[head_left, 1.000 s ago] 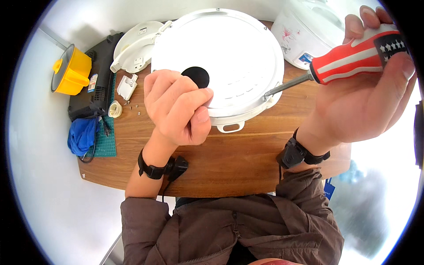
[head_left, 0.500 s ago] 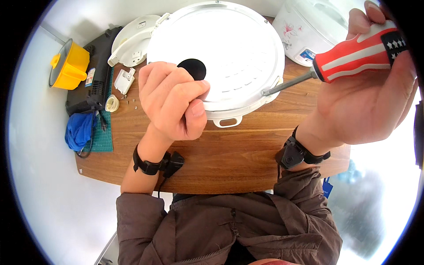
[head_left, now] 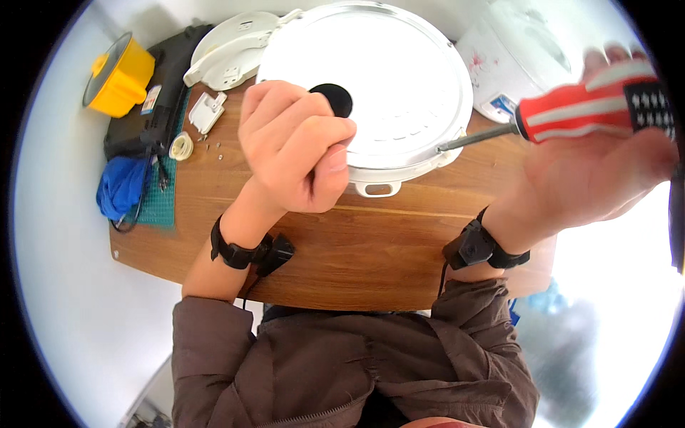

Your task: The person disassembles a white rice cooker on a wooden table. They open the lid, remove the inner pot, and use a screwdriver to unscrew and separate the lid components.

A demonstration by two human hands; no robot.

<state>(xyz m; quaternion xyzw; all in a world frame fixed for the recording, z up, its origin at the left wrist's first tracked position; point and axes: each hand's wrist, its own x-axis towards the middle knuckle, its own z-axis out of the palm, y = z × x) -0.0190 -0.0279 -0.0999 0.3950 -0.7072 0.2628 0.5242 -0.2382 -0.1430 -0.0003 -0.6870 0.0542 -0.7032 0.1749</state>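
One screwdriver (head_left: 571, 118) in right hand (head_left: 592, 178), tip touching white round lid (head_left: 378, 93).

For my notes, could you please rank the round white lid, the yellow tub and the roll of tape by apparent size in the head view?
1. Round white lid
2. Yellow tub
3. Roll of tape

My left hand (head_left: 296, 146) is hovering over the wide lid (head_left: 371, 85), which is filling the far table (head_left: 371, 250). My screwdriver (head_left: 564, 118) is crossing from the right. Clutter is crowding the left: cloth (head_left: 121, 189), yellow cup (head_left: 118, 75). The near table is lying bare.
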